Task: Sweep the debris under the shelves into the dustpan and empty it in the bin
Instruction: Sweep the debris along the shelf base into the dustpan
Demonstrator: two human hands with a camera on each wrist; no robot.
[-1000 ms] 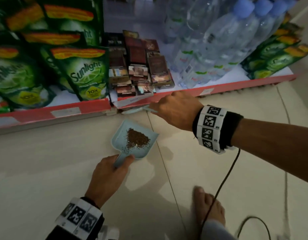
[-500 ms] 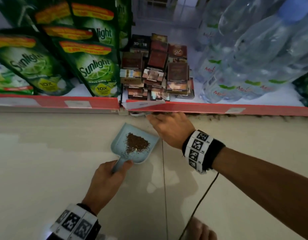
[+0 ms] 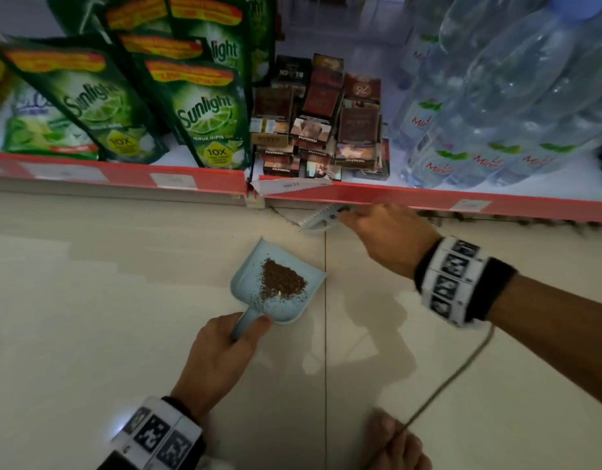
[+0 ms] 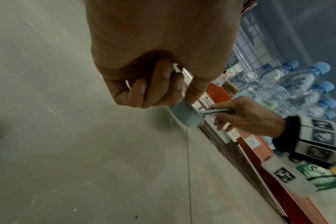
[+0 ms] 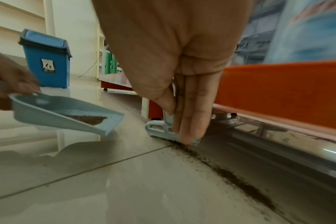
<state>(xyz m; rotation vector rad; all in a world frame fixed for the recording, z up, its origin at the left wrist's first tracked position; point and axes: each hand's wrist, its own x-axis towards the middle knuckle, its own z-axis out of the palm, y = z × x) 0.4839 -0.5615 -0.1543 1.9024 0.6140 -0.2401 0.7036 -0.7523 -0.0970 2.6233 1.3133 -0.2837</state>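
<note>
Already a brown heap of debris sits in the dustpan, which the left hand grips by its handle, fingers curled round it, the pan's heel raised and its lip tipped down toward the floor, just short of the shelf. Beside the pan, at the foot of the shelf, the right hand grips a small pale-blue brush, fingers pointing down along its handle and the head set on the tile. More remains: a dark line of grit runs along the shelf's base on the right hand's side of the brush, not yet swept. Emptying is also left to do; the blue bin stands well apart from the shelf, beyond the pan, its lid closed. Detergent pouches, cartons and water bottles fill the shelf above.
</note>
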